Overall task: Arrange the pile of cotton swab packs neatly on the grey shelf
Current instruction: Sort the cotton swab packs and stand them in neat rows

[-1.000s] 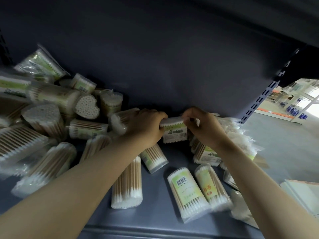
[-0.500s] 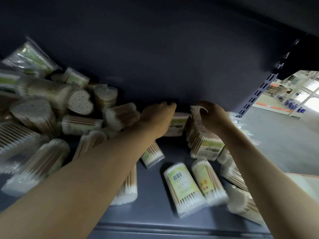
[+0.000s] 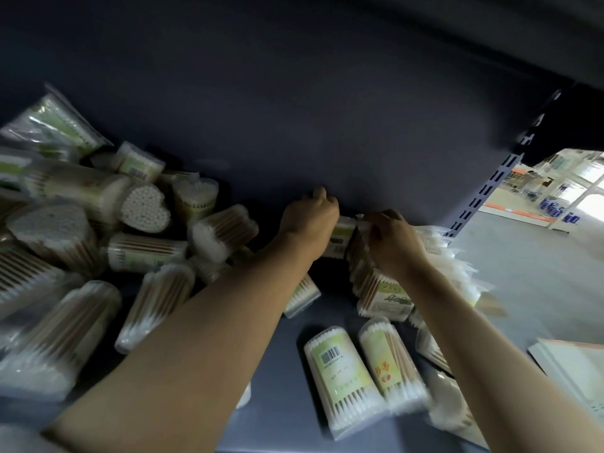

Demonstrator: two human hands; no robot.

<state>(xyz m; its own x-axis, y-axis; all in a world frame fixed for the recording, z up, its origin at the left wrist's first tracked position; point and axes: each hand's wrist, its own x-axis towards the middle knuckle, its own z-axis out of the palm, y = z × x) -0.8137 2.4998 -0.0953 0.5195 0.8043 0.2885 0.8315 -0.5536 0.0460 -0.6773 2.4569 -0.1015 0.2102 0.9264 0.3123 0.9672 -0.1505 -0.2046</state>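
We were seating pack at frame centre: left hand and right hand both grasped it. Next, we judged: square against row, release.

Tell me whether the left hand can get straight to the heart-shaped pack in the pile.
Probably yes. The heart-shaped pack lies on top of the pile, its end uncovered, but the left hand must first let go of the pack it grips at the back.
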